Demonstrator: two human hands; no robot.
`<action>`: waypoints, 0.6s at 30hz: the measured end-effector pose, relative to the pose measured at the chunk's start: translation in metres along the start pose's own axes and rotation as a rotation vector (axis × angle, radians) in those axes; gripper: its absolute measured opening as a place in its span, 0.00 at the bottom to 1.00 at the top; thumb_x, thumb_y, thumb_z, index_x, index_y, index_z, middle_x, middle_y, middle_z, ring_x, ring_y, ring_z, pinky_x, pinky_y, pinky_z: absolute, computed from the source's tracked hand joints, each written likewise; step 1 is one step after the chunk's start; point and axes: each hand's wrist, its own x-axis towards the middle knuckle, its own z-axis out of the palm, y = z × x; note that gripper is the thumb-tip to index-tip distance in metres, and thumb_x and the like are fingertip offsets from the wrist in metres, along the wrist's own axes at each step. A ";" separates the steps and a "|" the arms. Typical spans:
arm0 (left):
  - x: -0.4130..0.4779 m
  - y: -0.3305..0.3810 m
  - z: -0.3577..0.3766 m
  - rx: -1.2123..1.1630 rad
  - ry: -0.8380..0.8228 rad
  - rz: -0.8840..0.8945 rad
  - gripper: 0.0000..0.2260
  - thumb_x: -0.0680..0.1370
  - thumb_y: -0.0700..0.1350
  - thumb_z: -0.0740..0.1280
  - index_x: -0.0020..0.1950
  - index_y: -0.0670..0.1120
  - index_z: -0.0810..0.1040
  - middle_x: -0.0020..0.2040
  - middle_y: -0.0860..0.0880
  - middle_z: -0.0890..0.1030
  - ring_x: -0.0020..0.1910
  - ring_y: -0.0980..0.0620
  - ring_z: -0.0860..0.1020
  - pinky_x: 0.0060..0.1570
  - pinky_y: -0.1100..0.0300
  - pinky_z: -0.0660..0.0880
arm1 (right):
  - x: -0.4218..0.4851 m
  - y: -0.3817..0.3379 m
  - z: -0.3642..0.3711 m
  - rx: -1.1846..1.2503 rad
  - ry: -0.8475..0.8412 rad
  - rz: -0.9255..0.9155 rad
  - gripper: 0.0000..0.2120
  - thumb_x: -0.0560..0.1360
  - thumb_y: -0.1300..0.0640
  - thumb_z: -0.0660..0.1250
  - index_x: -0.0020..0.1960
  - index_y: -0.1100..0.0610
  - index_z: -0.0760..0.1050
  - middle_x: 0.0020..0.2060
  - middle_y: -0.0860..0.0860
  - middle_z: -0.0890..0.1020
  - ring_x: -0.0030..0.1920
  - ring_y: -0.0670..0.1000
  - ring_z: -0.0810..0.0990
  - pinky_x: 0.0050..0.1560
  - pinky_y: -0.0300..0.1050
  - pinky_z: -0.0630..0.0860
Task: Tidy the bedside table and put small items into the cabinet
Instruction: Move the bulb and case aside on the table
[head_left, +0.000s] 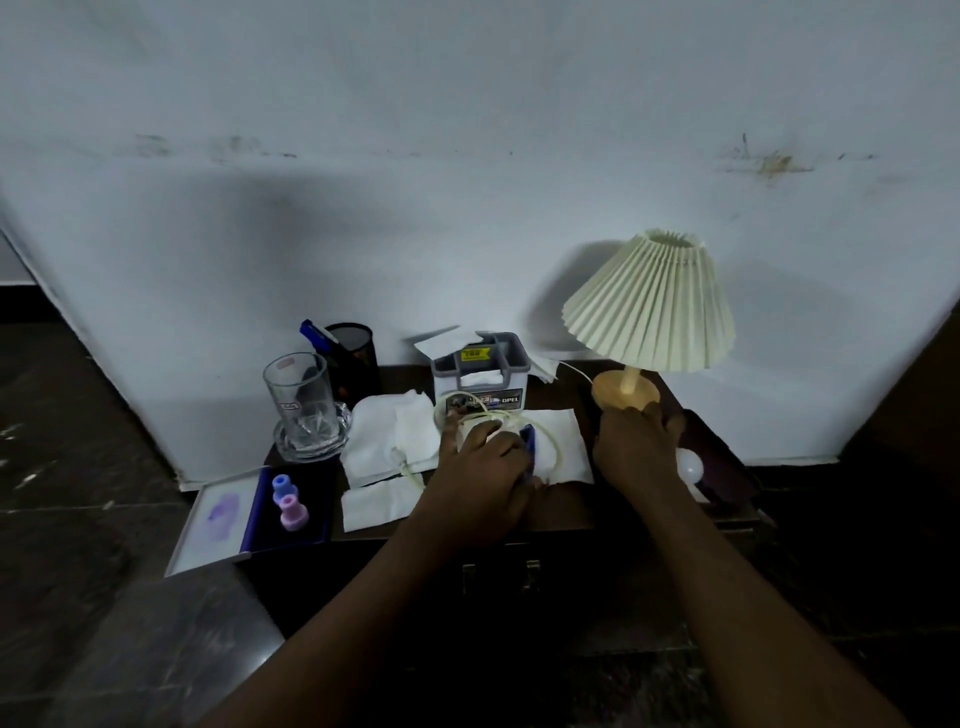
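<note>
Left hand (483, 467): fingers curl round one white charger (482, 428); right hand (639, 447) fingers unclear, by one lamp (649, 306); one glass (296, 400).

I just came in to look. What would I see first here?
First the lamp, pale and pleated, at the back right of the table. Next the left hand in the middle, gripping a white charger on tissues, and the right hand by the lamp's base. A tall glass stands back left.
</note>
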 end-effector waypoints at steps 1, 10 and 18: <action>-0.001 -0.001 -0.001 0.002 0.010 0.001 0.15 0.81 0.56 0.58 0.56 0.50 0.81 0.62 0.53 0.79 0.70 0.45 0.71 0.76 0.32 0.50 | 0.000 -0.001 0.000 0.003 -0.005 0.011 0.06 0.78 0.60 0.64 0.46 0.55 0.80 0.48 0.54 0.83 0.63 0.62 0.75 0.67 0.63 0.63; -0.018 -0.032 -0.021 -0.077 0.115 -0.154 0.15 0.80 0.56 0.64 0.61 0.51 0.82 0.67 0.51 0.79 0.74 0.45 0.70 0.76 0.31 0.47 | -0.027 -0.030 -0.040 -0.175 0.339 -0.365 0.10 0.62 0.72 0.77 0.31 0.66 0.76 0.32 0.63 0.77 0.29 0.60 0.77 0.31 0.51 0.77; -0.033 -0.080 -0.032 -0.050 0.077 -0.338 0.16 0.82 0.53 0.61 0.67 0.51 0.78 0.73 0.52 0.73 0.79 0.46 0.61 0.78 0.36 0.48 | 0.007 -0.150 -0.122 1.116 0.411 -0.399 0.03 0.79 0.55 0.72 0.51 0.52 0.81 0.42 0.43 0.83 0.43 0.38 0.80 0.46 0.26 0.72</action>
